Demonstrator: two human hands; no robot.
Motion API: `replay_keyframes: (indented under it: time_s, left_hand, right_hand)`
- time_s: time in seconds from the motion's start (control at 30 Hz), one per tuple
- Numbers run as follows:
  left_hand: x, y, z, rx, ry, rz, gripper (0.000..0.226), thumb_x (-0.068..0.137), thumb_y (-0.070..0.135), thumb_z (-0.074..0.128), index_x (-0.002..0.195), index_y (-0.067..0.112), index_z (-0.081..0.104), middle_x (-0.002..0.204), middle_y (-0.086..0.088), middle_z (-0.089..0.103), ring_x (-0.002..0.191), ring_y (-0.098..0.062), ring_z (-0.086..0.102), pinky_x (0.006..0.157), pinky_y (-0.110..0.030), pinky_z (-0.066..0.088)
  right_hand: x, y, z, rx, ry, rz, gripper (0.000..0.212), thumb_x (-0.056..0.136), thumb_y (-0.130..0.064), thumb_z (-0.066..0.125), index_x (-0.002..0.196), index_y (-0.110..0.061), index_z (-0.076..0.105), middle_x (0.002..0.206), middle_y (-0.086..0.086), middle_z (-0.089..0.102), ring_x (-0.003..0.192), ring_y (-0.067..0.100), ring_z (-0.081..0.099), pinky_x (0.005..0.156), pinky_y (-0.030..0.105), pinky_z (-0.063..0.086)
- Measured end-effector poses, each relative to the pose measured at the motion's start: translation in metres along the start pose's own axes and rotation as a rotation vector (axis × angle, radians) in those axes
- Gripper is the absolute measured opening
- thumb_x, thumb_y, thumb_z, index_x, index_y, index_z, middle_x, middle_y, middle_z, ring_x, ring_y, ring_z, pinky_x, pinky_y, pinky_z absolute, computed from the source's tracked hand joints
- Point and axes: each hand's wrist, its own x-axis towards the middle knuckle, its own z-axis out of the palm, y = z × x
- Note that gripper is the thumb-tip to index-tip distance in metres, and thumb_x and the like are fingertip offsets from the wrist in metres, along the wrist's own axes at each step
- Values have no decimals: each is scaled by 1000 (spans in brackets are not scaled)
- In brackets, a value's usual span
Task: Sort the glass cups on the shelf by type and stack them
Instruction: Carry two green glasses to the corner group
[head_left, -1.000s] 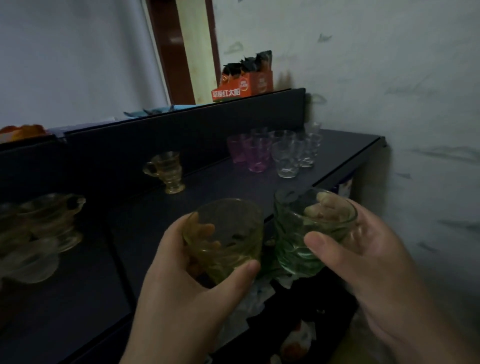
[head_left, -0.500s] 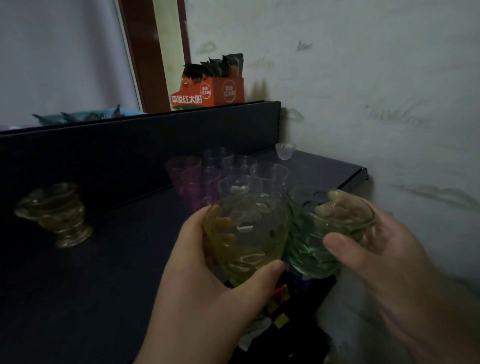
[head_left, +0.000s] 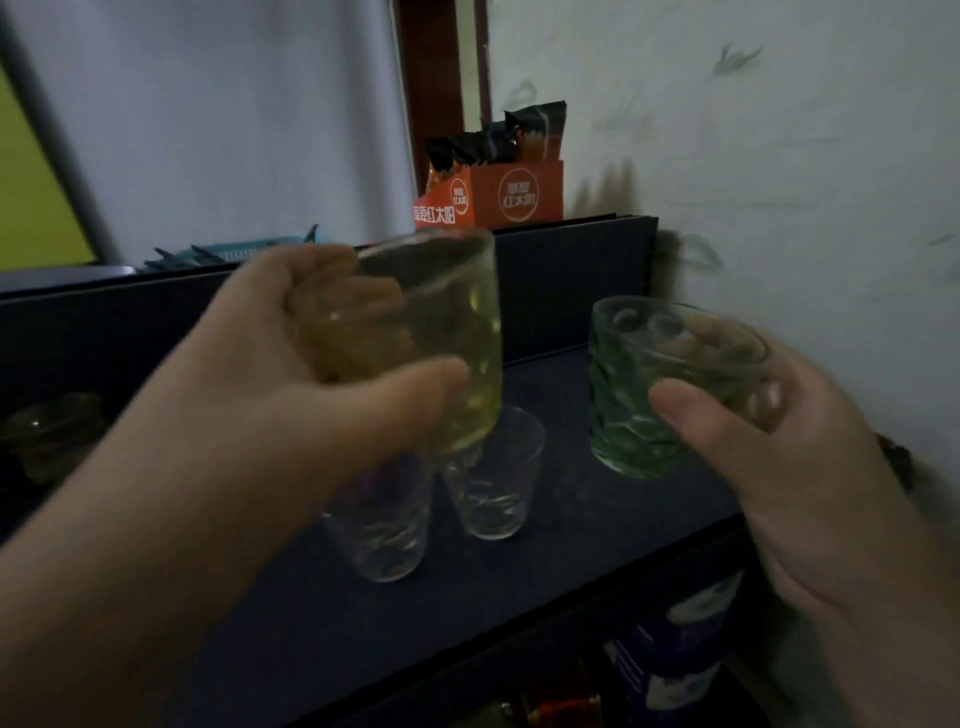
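Two cups are held: left hand (head_left: 311, 374) grips the yellow cup (head_left: 431, 338) directly above the clear cups (head_left: 491, 478); right hand (head_left: 769, 457) clasps the green cup (head_left: 660, 395) off to the side.

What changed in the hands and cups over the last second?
The left hand lifted the yellow cup up over the clear cups; the right hand carried the green cup toward the shelf corner. Both grips stayed closed; nothing released.

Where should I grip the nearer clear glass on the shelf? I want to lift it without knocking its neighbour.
Grip the nearer clear glass around its lower wall from the front, your own side. It stands upright, its rim is hidden under the left hand and yellow glass, and another clear glass stands close on its right.
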Motion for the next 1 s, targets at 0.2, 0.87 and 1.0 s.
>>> replay_keyframes:
  time_s: [0.2, 0.87, 1.0]
  left_hand:
    - [65, 20, 47, -3, -5, -173, 89, 48, 33, 91, 129, 20, 57, 98, 6, 71, 80, -2, 73, 71, -18, 57]
    - [208, -36, 130, 814, -560, -346, 83, 72, 42, 77, 142, 15, 40, 123, -5, 55, 106, -23, 58, 93, -43, 53]
    - [227, -41, 140, 1008, -655, -341, 92, 71, 56, 77, 146, 19, 38, 140, -6, 48, 120, -28, 52, 101, -46, 46]
  right_hand:
    - [72, 34, -32, -141, -98, 74, 57, 51, -55, 89, 103, -43, 68, 103, -15, 76, 95, 2, 73, 79, 26, 57]
    - [123, 85, -19, -544, -452, 252, 59, 64, -46, 91, 104, -39, 48, 102, -15, 64, 88, -1, 64, 73, 21, 55]
    - [125, 89, -8, -600, -496, 233, 67, 67, -46, 90, 110, -38, 40, 101, -21, 56, 87, -5, 57, 66, 11, 45]
